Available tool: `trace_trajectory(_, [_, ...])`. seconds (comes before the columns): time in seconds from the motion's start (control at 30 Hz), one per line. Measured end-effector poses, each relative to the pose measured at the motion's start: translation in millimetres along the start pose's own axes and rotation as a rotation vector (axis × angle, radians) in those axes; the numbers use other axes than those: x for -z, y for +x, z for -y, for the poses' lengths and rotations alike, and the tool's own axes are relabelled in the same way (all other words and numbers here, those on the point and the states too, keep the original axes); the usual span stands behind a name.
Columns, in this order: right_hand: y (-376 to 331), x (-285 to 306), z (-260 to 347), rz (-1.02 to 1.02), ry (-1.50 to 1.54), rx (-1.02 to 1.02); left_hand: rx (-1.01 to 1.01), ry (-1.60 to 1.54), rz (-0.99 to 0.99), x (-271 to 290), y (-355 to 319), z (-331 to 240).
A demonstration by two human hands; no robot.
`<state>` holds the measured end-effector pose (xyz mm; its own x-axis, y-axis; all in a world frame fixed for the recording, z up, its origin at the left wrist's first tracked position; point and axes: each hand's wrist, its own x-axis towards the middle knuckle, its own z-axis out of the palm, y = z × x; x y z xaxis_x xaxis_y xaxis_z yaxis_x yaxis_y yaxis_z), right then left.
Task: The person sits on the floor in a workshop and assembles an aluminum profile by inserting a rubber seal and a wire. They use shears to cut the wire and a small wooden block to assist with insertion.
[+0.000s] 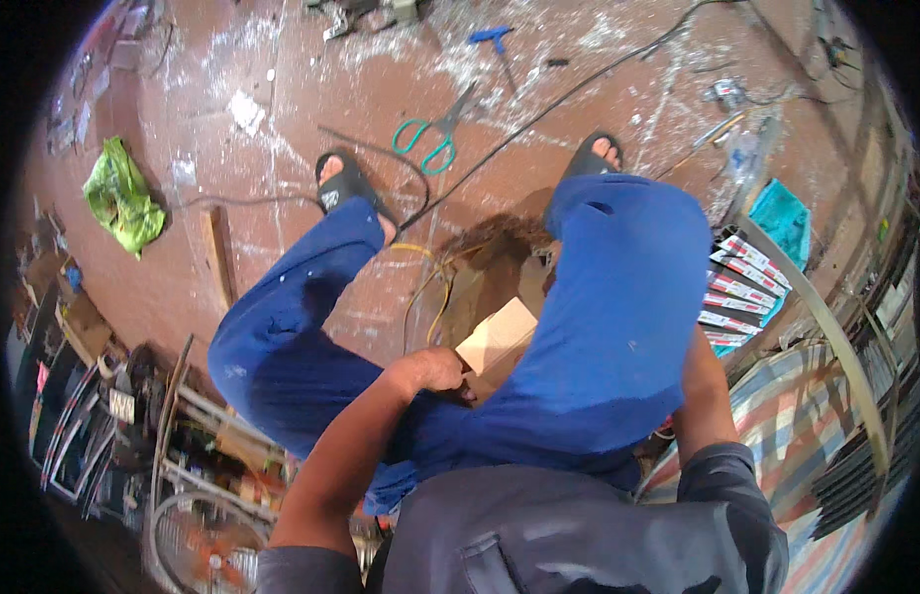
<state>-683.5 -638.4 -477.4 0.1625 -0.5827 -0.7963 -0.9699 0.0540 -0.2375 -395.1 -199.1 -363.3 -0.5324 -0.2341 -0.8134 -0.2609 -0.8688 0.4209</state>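
L hand (432, 369) closed, gripping flat pale cardboard piece (497, 335) betw. knees, above blue trousers (618, 307) | R hand hidden behind R thigh, can't tell grip | green-handled scissors (430, 139) on dusty red floor (282, 119), well beyond cardboard | crumpled green bag (121, 203) far left of it

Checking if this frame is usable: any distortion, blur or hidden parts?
Head view: strong fisheye bending and a black rim; the centre is sharp and evenly lit; the left hand holding a cardboard piece is clear; the right hand is hidden behind the blue-trousered leg.
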Motion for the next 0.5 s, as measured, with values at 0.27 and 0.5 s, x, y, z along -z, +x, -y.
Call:
trace_trajectory(0.27, [-54,-58,-53,-0.158,-0.074,0.066,0.061,0.344,-0.205,9,-25,-10])
trace_trajectory(0.5, [-62,-77,-51,-0.187,0.046,-0.015,-0.103,-0.006,-0.699,4,-52,-24])
